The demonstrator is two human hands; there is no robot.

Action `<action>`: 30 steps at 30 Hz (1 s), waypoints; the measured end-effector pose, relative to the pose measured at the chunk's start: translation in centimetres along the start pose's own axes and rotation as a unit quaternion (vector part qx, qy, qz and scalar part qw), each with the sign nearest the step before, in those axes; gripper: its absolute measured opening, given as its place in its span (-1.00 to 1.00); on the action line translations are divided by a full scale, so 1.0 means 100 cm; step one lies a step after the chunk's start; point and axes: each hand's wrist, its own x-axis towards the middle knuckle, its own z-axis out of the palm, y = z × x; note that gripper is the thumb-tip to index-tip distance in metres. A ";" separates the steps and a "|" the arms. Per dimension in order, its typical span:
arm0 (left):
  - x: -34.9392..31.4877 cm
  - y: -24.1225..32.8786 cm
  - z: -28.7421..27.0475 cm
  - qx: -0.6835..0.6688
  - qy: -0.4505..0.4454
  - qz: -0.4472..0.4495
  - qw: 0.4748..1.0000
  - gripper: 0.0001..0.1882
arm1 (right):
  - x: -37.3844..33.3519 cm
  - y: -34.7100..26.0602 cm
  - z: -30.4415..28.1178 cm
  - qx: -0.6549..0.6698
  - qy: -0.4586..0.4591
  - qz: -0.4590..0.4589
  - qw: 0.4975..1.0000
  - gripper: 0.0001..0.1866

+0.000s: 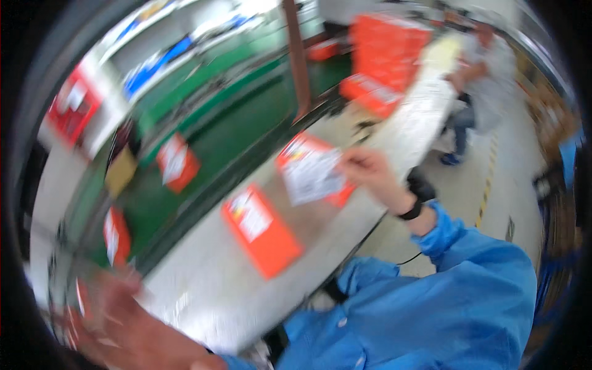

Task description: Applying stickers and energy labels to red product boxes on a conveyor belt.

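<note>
My right hand (370, 172), with a dark band at its wrist, pinches the edge of a white printed sheet (311, 177). This sheet hangs over an orange box (302, 145) on the metal table and hides much of it. A second orange box (262, 231), with a white label on top, lies nearer to me on the same table. At the lower left, my left hand (123, 317) is smeared by motion, so its fingers cannot be read. Beside it shows a sliver of an orange item (82, 298).
A green conveyor (216, 145) runs alongside the metal table (203, 299), carrying orange boxes (177, 163) and a brown carton piece (121, 171). A brown post (297, 61) rises between them. Stacked orange boxes (388, 52) stand farther along, near another person (490, 74).
</note>
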 end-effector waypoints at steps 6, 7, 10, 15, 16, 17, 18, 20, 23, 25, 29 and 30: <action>0.026 -0.013 0.014 -0.110 -0.062 -0.092 0.988 -0.62 | -0.002 0.000 0.030 -0.028 -0.026 0.017 0.999 -0.86; 0.035 -0.007 0.012 -0.107 -0.059 -0.105 0.987 -0.61 | 0.001 -0.010 0.035 0.008 -0.022 -0.008 1.000 -0.87; 0.063 0.003 0.007 -0.120 -0.067 -0.140 0.981 -0.58 | 0.013 -0.033 0.043 0.041 -0.065 0.082 0.994 -0.90; 0.052 0.009 0.003 -0.137 -0.062 -0.153 0.977 -0.53 | 0.026 -0.024 0.030 0.050 -0.006 0.010 0.999 -0.93; 0.045 0.005 0.008 -0.132 -0.065 -0.147 0.978 -0.52 | 0.024 -0.018 0.029 0.048 0.002 0.015 0.999 -0.93; 0.038 -0.001 0.013 -0.126 -0.072 -0.145 0.979 -0.51 | 0.021 -0.016 0.026 0.043 0.008 0.024 0.999 -0.93; 0.033 -0.008 0.019 -0.118 -0.082 -0.137 0.980 -0.50 | 0.018 -0.012 0.025 0.036 0.015 0.035 0.999 -0.93; 0.029 -0.021 0.032 -0.094 -0.095 -0.122 0.984 -0.48 | 0.014 -0.011 0.022 0.044 0.032 0.052 0.997 -0.92; 0.040 -0.042 0.056 -0.086 -0.083 -0.126 0.985 -0.44 | 0.016 -0.006 0.025 -0.006 0.068 0.083 0.994 -0.89; 0.046 -0.042 0.064 -0.078 -0.059 -0.114 0.989 -0.42 | 0.021 -0.002 0.027 -0.011 0.062 0.042 0.997 -0.91; 0.043 -0.035 0.081 -0.070 -0.066 -0.072 0.993 -0.38 | 0.031 0.002 0.043 -0.029 -0.012 0.078 0.996 -0.91; 0.035 -0.036 0.085 -0.066 -0.060 -0.059 0.994 -0.37 | 0.031 0.005 0.049 -0.022 -0.023 0.079 0.996 -0.92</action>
